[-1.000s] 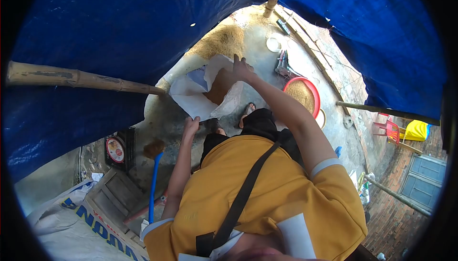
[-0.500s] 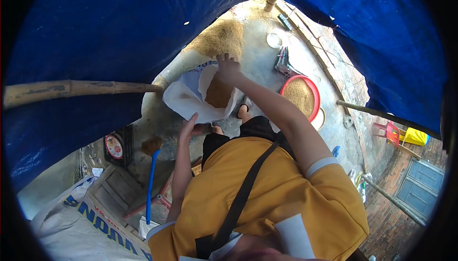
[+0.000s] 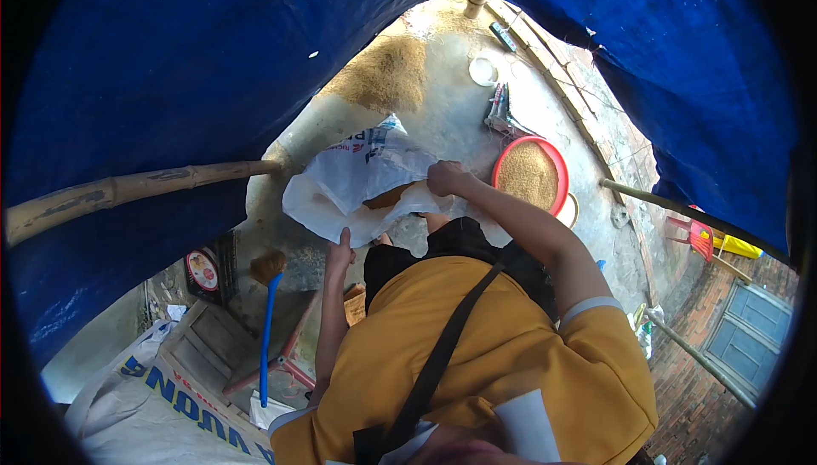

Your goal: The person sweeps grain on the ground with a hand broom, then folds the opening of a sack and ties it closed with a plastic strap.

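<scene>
A white sack [image 3: 366, 167] with printed letters lies with its mouth facing me, and some brown grain shows inside. My right hand [image 3: 446, 178] is closed on the right edge of the sack's mouth. At the near left edge of the mouth is my left hand [image 3: 340, 252], its thumb up and its fingers closed on the rim. A heap of grain [image 3: 387, 74] lies on the floor beyond the sack. To the right, a red basin [image 3: 559, 167] holds more grain.
A blue-handled brush [image 3: 271, 320] stands at the left, near a dark crate [image 3: 204, 271] and a large printed sack [image 3: 162, 405]. Bamboo poles [image 3: 145, 182] hold a blue tarp [image 3: 153, 65] overhead. A white bowl [image 3: 483, 71] sits at the back.
My right hand has moved from the sack's far edge down and to the right, now gripping the rim. The sack's mouth has narrowed, covering much of the grain inside.
</scene>
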